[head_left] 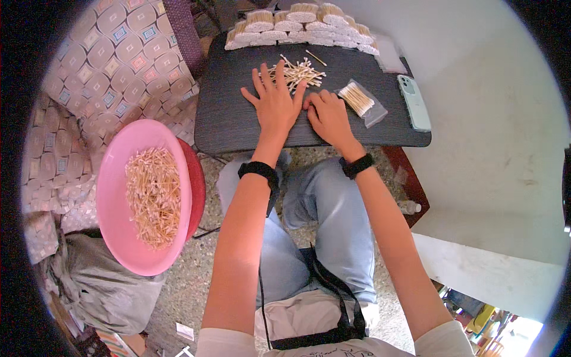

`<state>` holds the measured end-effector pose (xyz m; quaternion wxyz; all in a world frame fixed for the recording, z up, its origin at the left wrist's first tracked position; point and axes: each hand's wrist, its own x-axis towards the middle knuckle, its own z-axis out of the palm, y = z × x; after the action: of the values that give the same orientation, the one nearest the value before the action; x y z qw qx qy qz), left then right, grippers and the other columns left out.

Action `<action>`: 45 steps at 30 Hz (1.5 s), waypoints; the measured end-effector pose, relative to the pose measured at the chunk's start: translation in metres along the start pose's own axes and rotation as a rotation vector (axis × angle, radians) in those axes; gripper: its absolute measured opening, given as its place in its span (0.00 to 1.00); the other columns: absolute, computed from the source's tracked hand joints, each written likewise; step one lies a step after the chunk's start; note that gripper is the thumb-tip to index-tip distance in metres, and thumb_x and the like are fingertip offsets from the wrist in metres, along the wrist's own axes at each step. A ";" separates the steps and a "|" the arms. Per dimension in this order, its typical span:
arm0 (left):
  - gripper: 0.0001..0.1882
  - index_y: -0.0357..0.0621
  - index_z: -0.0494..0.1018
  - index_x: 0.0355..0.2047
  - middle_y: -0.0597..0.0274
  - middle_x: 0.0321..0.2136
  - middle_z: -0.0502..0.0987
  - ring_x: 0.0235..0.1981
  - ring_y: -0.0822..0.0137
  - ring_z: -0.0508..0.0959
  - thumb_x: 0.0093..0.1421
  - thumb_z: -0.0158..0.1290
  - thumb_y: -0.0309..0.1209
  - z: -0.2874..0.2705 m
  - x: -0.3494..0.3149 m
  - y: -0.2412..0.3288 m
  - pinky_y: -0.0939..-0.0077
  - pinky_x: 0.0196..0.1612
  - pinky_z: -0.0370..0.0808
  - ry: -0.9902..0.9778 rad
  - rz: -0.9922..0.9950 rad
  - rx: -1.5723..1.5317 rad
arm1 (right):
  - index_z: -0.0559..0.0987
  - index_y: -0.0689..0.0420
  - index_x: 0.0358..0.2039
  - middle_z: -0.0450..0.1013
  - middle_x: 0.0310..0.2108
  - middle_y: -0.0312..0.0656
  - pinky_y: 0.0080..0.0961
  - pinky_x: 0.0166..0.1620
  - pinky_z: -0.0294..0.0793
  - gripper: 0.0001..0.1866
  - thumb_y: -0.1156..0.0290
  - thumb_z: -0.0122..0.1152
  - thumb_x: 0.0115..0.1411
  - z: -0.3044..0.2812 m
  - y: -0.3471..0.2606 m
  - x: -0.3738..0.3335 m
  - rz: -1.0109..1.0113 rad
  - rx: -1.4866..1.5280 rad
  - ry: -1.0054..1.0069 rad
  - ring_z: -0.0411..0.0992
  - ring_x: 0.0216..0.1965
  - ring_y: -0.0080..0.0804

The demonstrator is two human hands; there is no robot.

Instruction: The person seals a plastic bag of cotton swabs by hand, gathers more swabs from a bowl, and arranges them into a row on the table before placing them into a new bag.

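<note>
A loose heap of cotton swabs lies on the dark table. My left hand is spread over the near left side of that heap, fingers apart, holding nothing that I can see. Close beside it, my right hand rests on the table with its fingers curled; what they hold, if anything, is hidden. Just right of my right hand lies a clear plastic bag with a bundle of swabs in it. One single swab sits apart, beyond the heap.
Bagged swab bundles are stacked along the table's far edge. A pale green phone lies at the right edge, near flat plastic bags. To the left, a pink basin full of swabs stands on something red. A white wall borders the right.
</note>
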<state>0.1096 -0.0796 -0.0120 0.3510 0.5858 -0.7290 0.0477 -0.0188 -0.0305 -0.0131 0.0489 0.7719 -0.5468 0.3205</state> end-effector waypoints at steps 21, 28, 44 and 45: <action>0.34 0.47 0.57 0.59 0.41 0.59 0.55 0.63 0.44 0.50 0.60 0.39 0.57 -0.002 0.001 0.001 0.27 0.55 0.44 -0.051 -0.038 -0.016 | 0.71 0.53 0.29 0.64 0.27 0.42 0.36 0.35 0.61 0.05 0.68 0.52 0.52 -0.002 -0.009 0.002 0.051 -0.074 0.004 0.64 0.33 0.41; 0.32 0.48 0.57 0.58 0.44 0.58 0.58 0.62 0.45 0.52 0.60 0.42 0.53 -0.001 0.002 0.001 0.29 0.55 0.48 -0.016 -0.031 0.044 | 0.71 0.52 0.28 0.63 0.25 0.40 0.35 0.35 0.61 0.02 0.70 0.53 0.54 -0.002 -0.003 0.007 0.106 0.117 0.004 0.64 0.31 0.41; 0.30 0.48 0.60 0.58 0.44 0.58 0.58 0.62 0.45 0.52 0.61 0.41 0.53 -0.003 -0.005 0.001 0.30 0.56 0.45 -0.012 0.002 0.074 | 0.76 0.53 0.28 0.73 0.26 0.37 0.26 0.29 0.69 0.05 0.73 0.55 0.49 -0.022 0.006 0.013 0.271 0.401 -0.182 0.71 0.24 0.32; 0.30 0.48 0.60 0.58 0.44 0.58 0.58 0.62 0.45 0.52 0.61 0.41 0.53 -0.003 -0.005 -0.002 0.30 0.56 0.45 -0.012 -0.004 0.079 | 0.76 0.53 0.28 0.73 0.26 0.37 0.26 0.29 0.69 0.05 0.73 0.55 0.50 -0.020 0.004 0.013 0.286 0.406 -0.198 0.71 0.24 0.32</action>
<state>0.1128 -0.0749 -0.0132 0.3232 0.6008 -0.7276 0.0720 -0.0288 -0.0345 0.0082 -0.2063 0.7083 -0.5772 0.3502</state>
